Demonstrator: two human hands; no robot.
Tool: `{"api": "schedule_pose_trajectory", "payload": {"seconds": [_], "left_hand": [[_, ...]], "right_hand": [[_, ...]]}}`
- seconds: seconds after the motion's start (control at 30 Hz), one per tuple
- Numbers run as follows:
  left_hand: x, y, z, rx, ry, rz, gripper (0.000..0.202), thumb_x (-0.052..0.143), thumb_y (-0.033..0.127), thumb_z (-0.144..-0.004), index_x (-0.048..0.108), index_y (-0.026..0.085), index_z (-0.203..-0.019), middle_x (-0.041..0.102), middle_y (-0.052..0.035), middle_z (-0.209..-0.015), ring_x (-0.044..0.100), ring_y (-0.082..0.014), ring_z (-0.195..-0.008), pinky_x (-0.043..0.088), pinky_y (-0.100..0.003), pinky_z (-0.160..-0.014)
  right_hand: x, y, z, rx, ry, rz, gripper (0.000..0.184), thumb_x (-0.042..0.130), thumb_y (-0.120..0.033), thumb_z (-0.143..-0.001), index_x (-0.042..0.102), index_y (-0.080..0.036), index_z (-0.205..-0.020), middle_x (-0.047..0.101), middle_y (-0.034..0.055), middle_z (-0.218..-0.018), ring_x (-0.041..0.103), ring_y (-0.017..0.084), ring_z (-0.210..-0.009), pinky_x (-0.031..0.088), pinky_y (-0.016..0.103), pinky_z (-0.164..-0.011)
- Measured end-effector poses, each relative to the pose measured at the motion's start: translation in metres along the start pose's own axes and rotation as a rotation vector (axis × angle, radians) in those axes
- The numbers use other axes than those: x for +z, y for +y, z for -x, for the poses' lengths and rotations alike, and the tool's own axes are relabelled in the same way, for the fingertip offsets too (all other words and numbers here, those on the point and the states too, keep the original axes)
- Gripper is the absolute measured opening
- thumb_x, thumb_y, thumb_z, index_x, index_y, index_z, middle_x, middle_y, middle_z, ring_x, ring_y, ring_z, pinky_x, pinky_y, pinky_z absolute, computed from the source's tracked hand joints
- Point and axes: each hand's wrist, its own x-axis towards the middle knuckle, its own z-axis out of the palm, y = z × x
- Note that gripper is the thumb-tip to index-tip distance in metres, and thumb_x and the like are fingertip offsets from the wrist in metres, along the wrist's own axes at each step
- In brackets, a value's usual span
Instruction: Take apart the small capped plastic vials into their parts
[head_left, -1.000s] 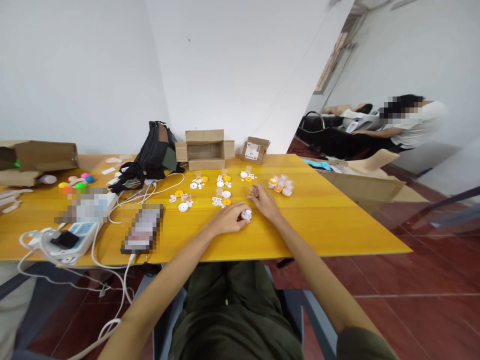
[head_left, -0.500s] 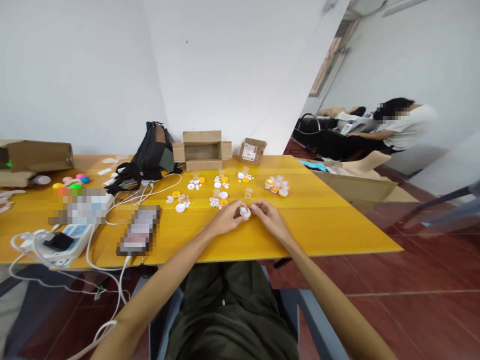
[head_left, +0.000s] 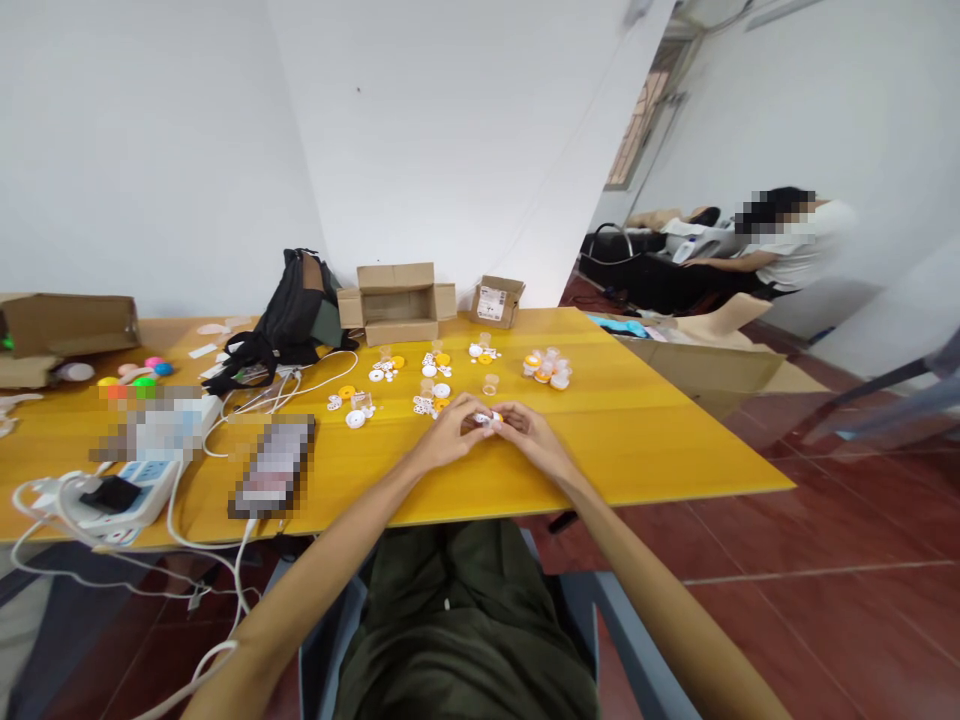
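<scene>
- From my head view, my left hand (head_left: 452, 436) and right hand (head_left: 536, 440) meet over the table (head_left: 637, 430), near its middle, fingers curled almost closed, pinching one small white piece (head_left: 485, 419) with a touch of orange.
- What shows of it runs longest left to right; my fingers hide which way it faces.
- The small box (head_left: 497, 301) on the far side bears a white label (head_left: 491, 303), print too small to read.
- I count five clusters of parts (head_left: 355, 420), one clear cup (head_left: 490, 385) just beyond my hands; the cups with orange caps (head_left: 543, 373), right, overlap too much to count.
</scene>
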Motion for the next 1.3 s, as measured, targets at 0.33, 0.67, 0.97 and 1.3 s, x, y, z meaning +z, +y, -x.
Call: {"api": "schedule_pose_trajectory", "payload": {"seconds": [0.33, 0.67, 0.97, 1.3], "left_hand": [[-0.0007, -0.0016, -0.0031, -0.015, 0.02, -0.068, 0.014, 0.055, 0.027, -0.089, 0.067, 0.019, -0.088, 0.068, -0.0056, -0.092, 0.063, -0.0198, -0.086, 0.051, -0.032, -0.081], [-0.0005, 0.0016, -0.0026, -0.047, -0.007, -0.086, 0.019, 0.05, 0.028, -0.092, 0.067, 0.02, -0.089, 0.068, -0.004, -0.088, 0.062, -0.02, -0.086, 0.049, -0.031, -0.081], [0.0005, 0.0016, -0.0027, -0.047, -0.019, -0.089, 0.017, 0.048, 0.025, -0.092, 0.064, 0.019, -0.089, 0.067, -0.0029, -0.084, 0.062, -0.019, -0.084, 0.049, -0.03, -0.081], [0.0013, 0.0015, -0.0011, -0.001, -0.024, -0.178, 0.014, 0.055, 0.017, -0.087, 0.064, 0.019, -0.098, 0.068, -0.003, -0.09, 0.061, -0.0178, -0.081, 0.049, -0.029, -0.08]], "right_hand": [[0.0031, -0.0082, 0.004, -0.006, -0.034, 0.037, 0.038, 0.076, -0.055, -0.073, 0.068, -0.023, -0.092, 0.073, 0.0035, -0.093, 0.069, 0.021, -0.084, 0.058, 0.037, -0.081], [0.0025, -0.0054, 0.0057, -0.001, -0.011, 0.091, 0.04, 0.075, -0.057, -0.073, 0.067, -0.023, -0.093, 0.073, 0.0034, -0.091, 0.069, 0.02, -0.081, 0.057, 0.035, -0.079], [0.0027, -0.0046, 0.0054, 0.012, -0.018, 0.07, 0.041, 0.076, -0.058, -0.072, 0.067, -0.023, -0.091, 0.073, 0.0036, -0.091, 0.068, 0.021, -0.083, 0.056, 0.033, -0.079], [-0.0002, -0.0088, 0.0039, 0.087, -0.027, -0.001, 0.045, 0.077, -0.062, -0.068, 0.068, -0.022, -0.087, 0.072, 0.0029, -0.081, 0.066, 0.019, -0.074, 0.057, 0.036, -0.075]]}}
